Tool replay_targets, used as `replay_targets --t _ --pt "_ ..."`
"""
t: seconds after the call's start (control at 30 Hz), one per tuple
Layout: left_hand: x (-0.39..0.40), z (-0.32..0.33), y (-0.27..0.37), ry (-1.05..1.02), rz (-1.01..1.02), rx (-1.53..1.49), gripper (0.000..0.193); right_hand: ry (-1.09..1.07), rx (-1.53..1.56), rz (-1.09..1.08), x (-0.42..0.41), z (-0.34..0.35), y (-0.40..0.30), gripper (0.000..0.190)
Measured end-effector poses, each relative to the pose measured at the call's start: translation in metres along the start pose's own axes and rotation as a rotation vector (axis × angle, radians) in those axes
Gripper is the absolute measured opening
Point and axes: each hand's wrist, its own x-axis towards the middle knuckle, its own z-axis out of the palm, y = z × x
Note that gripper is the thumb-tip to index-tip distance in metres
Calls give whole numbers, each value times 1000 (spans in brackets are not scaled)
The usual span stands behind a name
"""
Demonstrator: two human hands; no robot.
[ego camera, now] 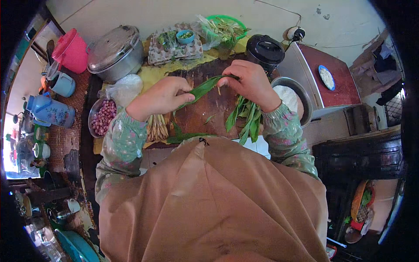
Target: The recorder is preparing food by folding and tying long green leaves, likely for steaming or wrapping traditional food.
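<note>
A long green leaf is stretched between my two hands above the worn brown table. My left hand pinches its lower left end between thumb and fingers. The upper right end is gripped by my right hand, with a thin pale strip hanging below those fingers. Beneath my right wrist lies a bunch of long green leaves at the table's near edge. Pale stalks lie in a bundle below my left hand, and more leaves rest beside them, partly hidden by the brown cloth I wear.
At the left are a bowl of shallots, a plastic bag and a large lidded metal pot. Egg trays, a green basket and a black-lidded cooker line the back. A metal basin of white grains stands right.
</note>
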Motion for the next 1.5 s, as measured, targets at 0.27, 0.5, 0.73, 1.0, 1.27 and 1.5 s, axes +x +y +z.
replay_targets --t 0.27,0.5,0.73,1.0,1.27,1.5 --pt "3 -10 26 -46 -180 -160 19 132 55 11 0 -14 2 13" --pt "27 11 39 -50 -167 -900 17 371 135 55 -4 10 31 11" --pt "81 46 12 519 -61 -177 27 592 -23 143 -6 163 9 14" --pt "53 34 -15 537 -253 56 31 236 492 642 1 119 -28 20" --pt "38 37 -34 509 -133 -527 19 258 370 381 4 75 -13 19" --pt "17 34 -22 219 -218 -889 15 50 927 553 -4 73 -17 13"
